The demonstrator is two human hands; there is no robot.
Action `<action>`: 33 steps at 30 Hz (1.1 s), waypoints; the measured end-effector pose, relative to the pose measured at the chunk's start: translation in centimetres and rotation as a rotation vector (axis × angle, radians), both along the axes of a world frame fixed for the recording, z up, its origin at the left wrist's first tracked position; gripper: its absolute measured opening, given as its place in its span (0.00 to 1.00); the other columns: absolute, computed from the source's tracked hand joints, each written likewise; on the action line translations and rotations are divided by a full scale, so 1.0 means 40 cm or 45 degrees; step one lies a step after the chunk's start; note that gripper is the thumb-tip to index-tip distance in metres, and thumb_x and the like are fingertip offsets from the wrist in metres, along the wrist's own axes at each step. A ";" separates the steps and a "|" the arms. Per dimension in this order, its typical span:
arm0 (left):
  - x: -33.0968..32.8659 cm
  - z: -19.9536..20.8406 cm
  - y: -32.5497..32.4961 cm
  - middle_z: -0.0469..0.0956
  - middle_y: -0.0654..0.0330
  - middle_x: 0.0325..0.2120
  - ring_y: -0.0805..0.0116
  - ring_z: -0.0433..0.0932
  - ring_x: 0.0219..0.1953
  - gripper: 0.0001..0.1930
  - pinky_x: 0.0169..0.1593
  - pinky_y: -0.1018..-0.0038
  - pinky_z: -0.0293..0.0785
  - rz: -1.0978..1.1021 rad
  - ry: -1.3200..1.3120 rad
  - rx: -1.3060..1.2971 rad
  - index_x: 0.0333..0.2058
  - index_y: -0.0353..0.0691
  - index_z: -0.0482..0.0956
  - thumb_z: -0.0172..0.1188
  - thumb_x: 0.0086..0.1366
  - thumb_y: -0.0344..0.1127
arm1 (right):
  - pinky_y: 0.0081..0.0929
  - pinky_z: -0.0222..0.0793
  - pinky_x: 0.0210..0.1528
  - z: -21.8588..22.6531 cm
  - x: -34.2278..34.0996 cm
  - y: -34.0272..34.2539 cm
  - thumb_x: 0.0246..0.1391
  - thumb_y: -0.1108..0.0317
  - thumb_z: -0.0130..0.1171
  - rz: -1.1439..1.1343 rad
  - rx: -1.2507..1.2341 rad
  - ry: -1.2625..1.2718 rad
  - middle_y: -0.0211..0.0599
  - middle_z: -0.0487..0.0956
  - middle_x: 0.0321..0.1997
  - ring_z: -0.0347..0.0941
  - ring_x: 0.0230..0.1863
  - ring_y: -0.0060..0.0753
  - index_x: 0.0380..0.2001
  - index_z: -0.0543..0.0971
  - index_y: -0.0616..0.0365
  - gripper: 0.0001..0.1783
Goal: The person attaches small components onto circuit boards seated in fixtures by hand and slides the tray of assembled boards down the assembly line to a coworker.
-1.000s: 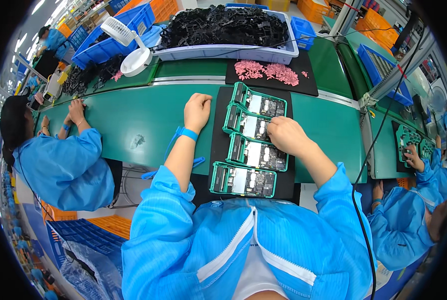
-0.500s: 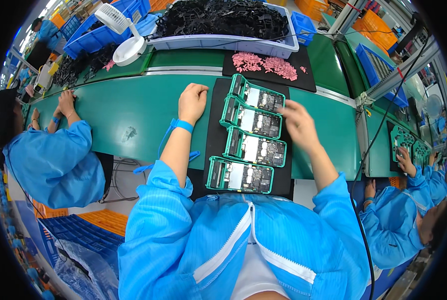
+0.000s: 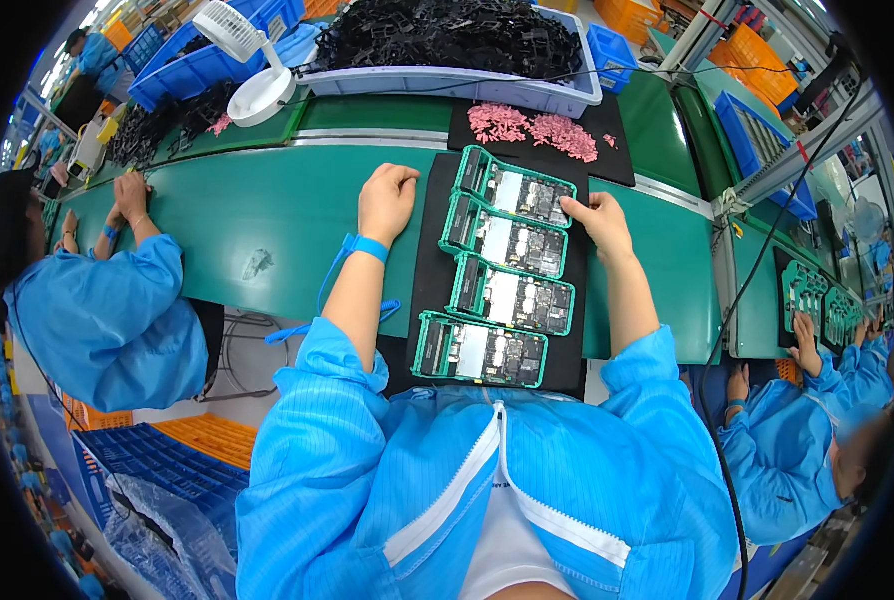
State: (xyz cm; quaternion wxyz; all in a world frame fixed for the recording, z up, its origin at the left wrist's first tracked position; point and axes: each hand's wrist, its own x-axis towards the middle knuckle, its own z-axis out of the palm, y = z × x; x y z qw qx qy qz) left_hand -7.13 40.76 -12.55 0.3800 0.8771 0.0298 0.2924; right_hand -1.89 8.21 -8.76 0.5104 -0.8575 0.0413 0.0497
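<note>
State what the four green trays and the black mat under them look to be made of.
Green trays: probably moulded plastic, since they are uniformly coloured with thin raised rims and a slight sheen. Black mat: looks like matte rubber or foam sheet, flat and non-reflective; which one is unclear.
</note>
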 end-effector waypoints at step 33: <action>-0.070 -0.136 0.753 0.77 0.59 0.29 0.62 0.77 0.31 0.05 0.37 0.70 0.75 -0.094 0.032 0.028 0.32 0.40 0.81 0.60 0.58 0.31 | 0.40 0.62 0.59 -0.064 -0.428 -0.170 0.36 0.61 0.74 -1.678 -0.457 -0.887 0.66 0.68 0.54 0.67 0.55 0.57 0.51 0.65 0.80 0.44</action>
